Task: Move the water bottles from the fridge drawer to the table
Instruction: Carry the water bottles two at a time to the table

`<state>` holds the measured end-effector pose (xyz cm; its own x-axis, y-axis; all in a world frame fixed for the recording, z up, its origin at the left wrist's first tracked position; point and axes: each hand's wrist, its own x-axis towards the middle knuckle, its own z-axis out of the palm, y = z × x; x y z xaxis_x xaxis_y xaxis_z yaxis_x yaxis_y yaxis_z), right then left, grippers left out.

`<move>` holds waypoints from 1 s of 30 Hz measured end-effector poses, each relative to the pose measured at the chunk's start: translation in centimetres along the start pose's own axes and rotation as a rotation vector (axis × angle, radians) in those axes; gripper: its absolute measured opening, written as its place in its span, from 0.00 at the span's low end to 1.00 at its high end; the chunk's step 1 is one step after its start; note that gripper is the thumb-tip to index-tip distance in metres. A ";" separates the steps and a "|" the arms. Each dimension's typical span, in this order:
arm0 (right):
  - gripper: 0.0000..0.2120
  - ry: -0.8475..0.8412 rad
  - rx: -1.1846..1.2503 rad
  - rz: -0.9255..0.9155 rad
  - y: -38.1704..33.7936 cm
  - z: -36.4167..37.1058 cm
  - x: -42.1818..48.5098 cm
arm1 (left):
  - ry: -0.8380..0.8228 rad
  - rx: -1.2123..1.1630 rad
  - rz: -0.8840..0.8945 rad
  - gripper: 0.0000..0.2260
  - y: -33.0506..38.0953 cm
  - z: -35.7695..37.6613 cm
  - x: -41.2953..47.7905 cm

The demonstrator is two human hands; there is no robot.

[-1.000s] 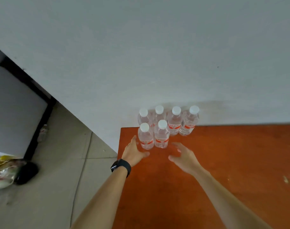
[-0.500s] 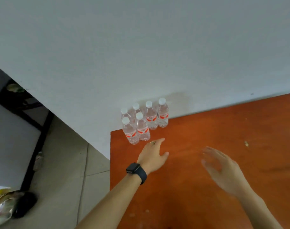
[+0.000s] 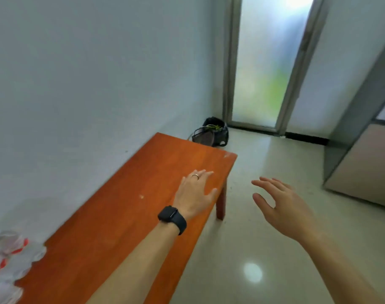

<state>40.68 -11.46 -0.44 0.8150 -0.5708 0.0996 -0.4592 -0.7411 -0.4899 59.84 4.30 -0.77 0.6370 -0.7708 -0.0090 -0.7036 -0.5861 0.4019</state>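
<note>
Several clear water bottles (image 3: 9, 264) with white caps and red labels stand blurred at the bottom left, on the near end of the orange wooden table (image 3: 125, 216). My left hand (image 3: 194, 193), with a black watch and a ring, hovers open over the table's right side, holding nothing. My right hand (image 3: 281, 204) is open in the air over the floor, right of the table, fingers spread and empty. The grey fridge (image 3: 360, 159) stands at the right edge; its drawer is not visible.
A white wall runs along the table's left side. A dark bag (image 3: 212, 132) with green stuff sits on the floor past the table's far end. A frosted glass door (image 3: 263, 62) is at the back. Pale glossy floor tiles (image 3: 263, 249) lie between table and fridge.
The view has swung right, away from the bottles, which slid to the bottom left corner. Both hands pulled back from the bottles and moved right, still empty.
</note>
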 end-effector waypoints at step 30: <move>0.22 0.443 -0.152 0.660 52.6 -35.2 6.2 | -0.156 -0.127 0.804 0.22 62.0 20.1 40.3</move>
<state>9.16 -66.38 4.91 0.1579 -0.9708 0.1804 -0.8656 -0.2240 -0.4479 35.61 -68.13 5.41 -0.1033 -0.9739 0.2021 -0.8789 0.1845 0.4399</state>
